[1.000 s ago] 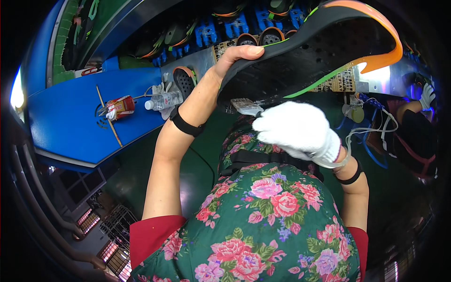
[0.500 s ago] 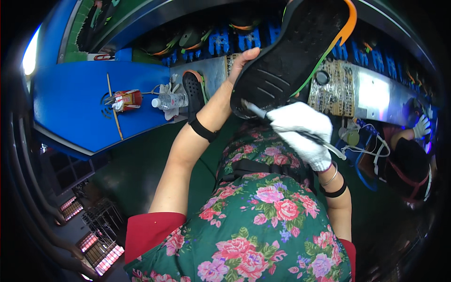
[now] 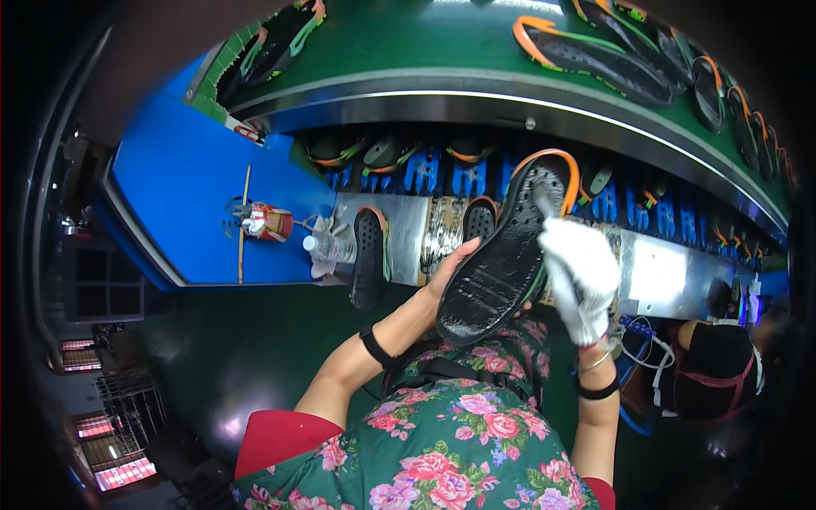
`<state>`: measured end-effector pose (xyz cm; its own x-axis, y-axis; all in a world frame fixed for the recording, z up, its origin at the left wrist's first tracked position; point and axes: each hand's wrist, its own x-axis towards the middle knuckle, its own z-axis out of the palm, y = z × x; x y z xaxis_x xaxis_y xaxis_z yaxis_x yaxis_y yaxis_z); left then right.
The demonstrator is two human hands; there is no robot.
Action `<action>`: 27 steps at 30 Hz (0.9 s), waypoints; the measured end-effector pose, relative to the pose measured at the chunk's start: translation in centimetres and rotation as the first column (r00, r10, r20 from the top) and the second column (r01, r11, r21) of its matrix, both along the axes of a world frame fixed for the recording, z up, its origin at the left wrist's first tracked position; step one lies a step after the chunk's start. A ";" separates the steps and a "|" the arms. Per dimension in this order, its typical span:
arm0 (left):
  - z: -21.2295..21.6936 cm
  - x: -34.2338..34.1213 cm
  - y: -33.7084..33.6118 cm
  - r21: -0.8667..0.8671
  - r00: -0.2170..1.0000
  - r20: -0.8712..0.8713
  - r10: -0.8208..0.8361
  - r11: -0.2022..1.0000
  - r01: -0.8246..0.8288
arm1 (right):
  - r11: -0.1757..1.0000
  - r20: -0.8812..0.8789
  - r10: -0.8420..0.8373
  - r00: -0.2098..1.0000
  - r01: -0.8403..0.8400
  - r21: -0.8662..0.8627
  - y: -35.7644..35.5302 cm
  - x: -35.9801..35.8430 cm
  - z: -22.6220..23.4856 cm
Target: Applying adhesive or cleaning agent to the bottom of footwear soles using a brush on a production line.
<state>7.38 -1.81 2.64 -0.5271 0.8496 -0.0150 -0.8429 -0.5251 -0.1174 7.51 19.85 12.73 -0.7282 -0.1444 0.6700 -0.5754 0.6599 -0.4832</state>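
A black shoe sole (image 3: 491, 276) with an orange and green rim is tilted up before me, its surface wet and shiny toward the toe. My left hand (image 3: 455, 265) grips it by the left edge; its fingers behind the sole are mostly hidden. My right hand (image 3: 583, 274), in a white knitted glove, is closed around a brush (image 3: 542, 202), its tip at the heel end of the sole. To the left a second sole (image 3: 369, 259) leans against the bench edge. Behind the held sole, another sole (image 3: 480, 218) shows partly.
A clear bottle (image 3: 333, 247) stands by the blue table (image 3: 195, 183), which bears a red container (image 3: 270, 223) and a thin stick (image 3: 243, 225). Ahead runs a green conveyor (image 3: 416, 53) with several soles, above blue racks (image 3: 422, 170). A co-worker (image 3: 718, 365) sits at the right.
The brush in my right hand has gone from the toe end up to the heel end of the sole. The sole sits lower in view, and the view takes in more of the conveyor.
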 end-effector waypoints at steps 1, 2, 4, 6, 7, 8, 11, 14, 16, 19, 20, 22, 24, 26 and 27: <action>1.2 0.2 -0.3 -0.095 0.995 0.070 0.064 0.994 -0.057 | 0.985 0.012 0.127 0.992 -0.125 -0.118 0.1 0.4 0.2; -0.9 0.0 -2.3 -0.289 0.993 -0.084 0.083 0.952 -0.104 | 0.934 0.131 0.261 0.956 -0.216 -0.285 0.1 1.1 0.1; 2.6 -0.8 -3.2 -0.018 0.938 -0.323 0.124 0.990 -0.137 | 0.798 0.292 0.419 0.860 -0.195 -0.570 1.2 2.5 0.3; 6.1 -2.6 -5.0 -0.022 0.890 -0.421 0.177 0.978 -0.205 | 0.565 0.212 0.454 0.865 -0.096 -0.819 2.6 3.4 -1.5; 7.2 -4.1 -5.9 0.030 0.841 -0.503 0.197 0.977 -0.211 | 0.443 0.161 0.353 0.922 -0.013 -0.896 2.6 3.9 -2.3; 8.4 -5.7 -6.9 0.083 0.785 -0.579 0.222 0.973 -0.214 | 0.299 0.205 0.376 0.904 0.091 -0.950 3.0 4.2 -3.0; 12.8 -13.2 -10.1 0.226 0.642 -0.712 0.283 0.959 -0.172 | 0.279 0.284 0.382 0.879 0.183 -0.943 1.9 3.6 -3.1; 13.6 -20.9 -14.2 0.222 0.767 -0.516 0.382 0.924 -0.311 | 0.287 0.327 0.466 0.822 0.208 -0.935 0.7 3.2 -5.4; 13.5 -23.8 -14.7 0.113 0.614 -0.250 0.748 0.653 -0.749 | 0.357 0.422 0.472 0.774 0.269 -0.894 -0.2 3.4 -6.5; 11.4 -25.2 -15.9 -0.183 0.425 -0.237 0.874 0.389 -0.903 | 0.370 0.446 0.498 0.744 0.282 -0.885 -0.6 3.7 -9.0; 10.6 -25.1 -14.3 -0.211 0.458 -0.278 0.845 0.411 -0.887 | 0.387 0.511 0.465 0.723 0.353 -0.852 -0.2 4.1 -9.6; 11.3 -23.8 -9.2 -0.371 0.449 -0.534 0.716 0.278 -0.886 | 0.405 0.515 0.421 0.747 0.354 -0.843 0.6 4.6 -10.8; 10.8 -23.8 -6.7 -0.377 0.465 -0.775 0.428 0.279 -0.883 | 0.363 0.509 0.436 0.742 0.373 -0.854 0.8 4.5 -11.0; 11.8 -25.1 -2.2 -0.394 0.394 -0.919 0.021 -0.013 -0.919 | 0.322 0.514 0.435 0.739 0.405 -0.856 0.8 4.7 -11.1; 11.2 -27.2 -1.9 0.016 0.011 -0.924 -0.383 -0.066 -0.998 | 0.308 0.490 0.461 0.740 0.385 -0.870 0.5 4.5 -10.9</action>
